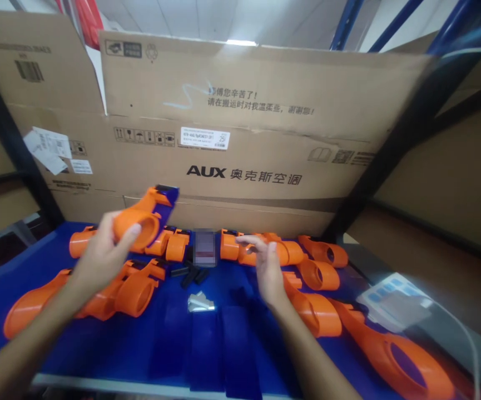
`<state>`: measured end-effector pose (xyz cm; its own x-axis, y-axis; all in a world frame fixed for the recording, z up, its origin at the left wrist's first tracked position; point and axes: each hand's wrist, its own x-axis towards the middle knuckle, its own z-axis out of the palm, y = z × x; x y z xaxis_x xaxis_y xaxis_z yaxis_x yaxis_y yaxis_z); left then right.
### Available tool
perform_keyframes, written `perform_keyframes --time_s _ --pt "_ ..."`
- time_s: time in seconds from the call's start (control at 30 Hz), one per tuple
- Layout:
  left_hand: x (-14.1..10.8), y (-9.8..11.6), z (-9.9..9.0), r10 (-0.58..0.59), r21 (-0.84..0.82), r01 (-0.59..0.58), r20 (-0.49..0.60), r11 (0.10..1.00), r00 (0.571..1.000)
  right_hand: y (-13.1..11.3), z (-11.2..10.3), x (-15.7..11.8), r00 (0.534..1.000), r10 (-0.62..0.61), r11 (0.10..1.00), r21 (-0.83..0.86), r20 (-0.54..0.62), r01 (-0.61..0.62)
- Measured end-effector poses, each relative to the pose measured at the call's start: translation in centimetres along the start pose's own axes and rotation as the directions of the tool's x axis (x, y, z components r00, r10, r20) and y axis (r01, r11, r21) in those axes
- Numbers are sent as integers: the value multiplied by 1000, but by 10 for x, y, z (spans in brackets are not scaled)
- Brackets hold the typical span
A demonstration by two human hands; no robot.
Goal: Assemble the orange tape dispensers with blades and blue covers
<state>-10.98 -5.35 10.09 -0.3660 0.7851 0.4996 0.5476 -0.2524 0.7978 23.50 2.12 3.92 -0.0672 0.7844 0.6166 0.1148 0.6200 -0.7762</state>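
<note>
My left hand [105, 250] is closed around an orange plastic ring-shaped part [128, 226], raised above the blue work surface. A narrow arm on this part ends in a black piece, with a dark blue piece [165, 214] beside it. My right hand [270, 273] is empty, its fingers stretched out and apart, over the right-hand group of orange ring parts [319, 316]. Between the hands lie several short black bars [190, 273] and a small pile of pale flat pieces [201, 301]. Dark blue flat strips [204, 350] lie nearer the front edge.
More orange ring parts [135, 294] stand on the left, and a larger one [415, 361] lies at the front right. A small clear box [204, 248] sits at the back. Behind rises a cardboard panel [244, 139]; a white device [398, 303] with a cable is on the right.
</note>
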Motion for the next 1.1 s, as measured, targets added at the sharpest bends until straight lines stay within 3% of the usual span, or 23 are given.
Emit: perform_keyframes --time_s 0.03,0.1,0.2,0.47,0.7,0.8,0.83,0.9,0.97,1.03,1.1 --pt "16 -7 -20 -28 249 23 16 968 999 -1 -1 1 1000 -2 1000 5 -16 2" --pt "46 -24 -51 -148 580 90 53 810 988 -2 -2 2 1000 -9 1000 1 -29 9" --pt "73 -55 -70 -300 816 59 144 576 943 -1 -1 3 999 -23 999 -41 -32 22" --pt "80 -109 -37 -312 777 -2 255 630 915 -1 0 3 999 -20 997 -69 -27 18" --pt "77 -124 -27 -290 714 -29 321 699 901 -4 -2 2 1000 -20 996 -84 -19 18" --pt "66 -115 -47 -214 674 -98 364 732 906 -5 -2 2 1000 -23 996 -86 -13 22" --pt "61 -111 -59 -126 630 -188 419 753 899 -5 -2 1 1000 -27 996 -86 -15 26" --pt "48 -104 -89 43 529 -401 564 748 825 -5 -2 1 999 -37 996 -83 -22 35" --pt "31 -101 -118 113 452 -533 678 715 727 -6 -3 1 998 -46 996 -83 -36 43" --pt "11 -104 -139 115 448 -553 696 702 709 -6 -3 0 998 -50 995 -84 -42 47" --pt "-7 -110 -147 68 457 -548 722 700 689 -6 -2 0 998 -56 995 -84 -39 53"
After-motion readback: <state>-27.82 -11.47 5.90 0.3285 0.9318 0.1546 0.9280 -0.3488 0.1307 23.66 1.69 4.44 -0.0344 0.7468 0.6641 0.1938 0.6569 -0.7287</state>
